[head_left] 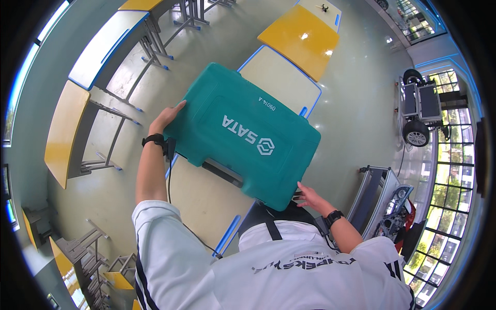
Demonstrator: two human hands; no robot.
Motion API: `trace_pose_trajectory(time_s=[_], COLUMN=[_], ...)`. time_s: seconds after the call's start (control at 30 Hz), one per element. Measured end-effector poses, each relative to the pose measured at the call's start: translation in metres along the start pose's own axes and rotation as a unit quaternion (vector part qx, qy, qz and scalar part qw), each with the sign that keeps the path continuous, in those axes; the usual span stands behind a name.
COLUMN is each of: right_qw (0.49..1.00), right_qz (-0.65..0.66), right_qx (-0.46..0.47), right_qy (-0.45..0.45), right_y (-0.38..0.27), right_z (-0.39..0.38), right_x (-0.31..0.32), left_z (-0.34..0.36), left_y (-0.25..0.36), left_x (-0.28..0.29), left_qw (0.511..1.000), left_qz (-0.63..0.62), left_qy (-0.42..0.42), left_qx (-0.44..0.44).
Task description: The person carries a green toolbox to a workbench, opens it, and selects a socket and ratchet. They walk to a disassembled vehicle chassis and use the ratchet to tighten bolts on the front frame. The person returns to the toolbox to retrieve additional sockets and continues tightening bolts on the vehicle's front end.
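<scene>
A large green plastic carrying case (206, 111) with rounded corners and pale lettering lies slanted in front of me, closed, lid side up. Its dark handle (222, 173) sits in a recess on the edge nearest me. My left hand (166, 117) grips the left end of the case, thumb along the edge and the other fingers mostly hidden. At the near right corner, my right hand (313, 199) holds the other end, fingers partly behind the side. The case covers part of a cream table (199, 201); whether it rests on that top or is lifted I cannot tell.
Beyond the case, a yellow tabletop (302, 39) continues the table row. More desks (67, 134) stand at left. To the right are a wheeled chassis (421, 103) and a metal-framed stand (369, 196) by the windows. A black cable (169, 181) hangs from my left wrist.
</scene>
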State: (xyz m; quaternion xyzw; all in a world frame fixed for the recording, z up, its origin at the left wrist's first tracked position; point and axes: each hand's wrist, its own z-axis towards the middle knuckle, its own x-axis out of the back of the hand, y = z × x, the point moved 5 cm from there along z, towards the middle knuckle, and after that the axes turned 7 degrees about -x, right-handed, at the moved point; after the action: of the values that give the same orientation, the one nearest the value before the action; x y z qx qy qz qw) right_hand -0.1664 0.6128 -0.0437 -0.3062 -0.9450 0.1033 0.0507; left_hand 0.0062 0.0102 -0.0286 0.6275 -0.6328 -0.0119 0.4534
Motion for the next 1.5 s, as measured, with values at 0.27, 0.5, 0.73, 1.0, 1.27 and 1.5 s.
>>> trace_pose_trajectory(time_s=[0.27,0.5,0.73,1.0,1.27,1.5], right_qw=[0.930,0.946,0.958,0.983,0.988,0.987], right_qz=[0.303,0.272,0.210,0.107,0.047,-0.014], right_qx=[0.121,0.156,0.166,0.138,0.149,0.155], right_qy=[-0.168,-0.080,-0.099,-0.053,0.001,0.047], right_y=[0.005,-0.023,-0.051,-0.084,-0.145,-0.163], right_z=[0.009,0.019,0.034,0.051,0.043,0.042], right_x=[-0.052,-0.019,0.043,0.117,0.155,0.163], left_z=[0.008,-0.038,-0.124,-0.230,-0.250,-0.257], left_y=[-0.041,-0.060,-0.069,-0.074,-0.050,-0.015], left_x=[-0.018,-0.038,-0.103,-0.208,-0.228,-0.224], left_qw=[0.994,0.985,0.964,0.927,0.887,0.885], left_qz=[-0.104,-0.168,-0.216,-0.273,-0.335,-0.351], left_qy=[0.017,0.030,0.094,0.176,0.205,0.182], left_qx=[0.007,0.040,0.120,0.185,0.242,0.245])
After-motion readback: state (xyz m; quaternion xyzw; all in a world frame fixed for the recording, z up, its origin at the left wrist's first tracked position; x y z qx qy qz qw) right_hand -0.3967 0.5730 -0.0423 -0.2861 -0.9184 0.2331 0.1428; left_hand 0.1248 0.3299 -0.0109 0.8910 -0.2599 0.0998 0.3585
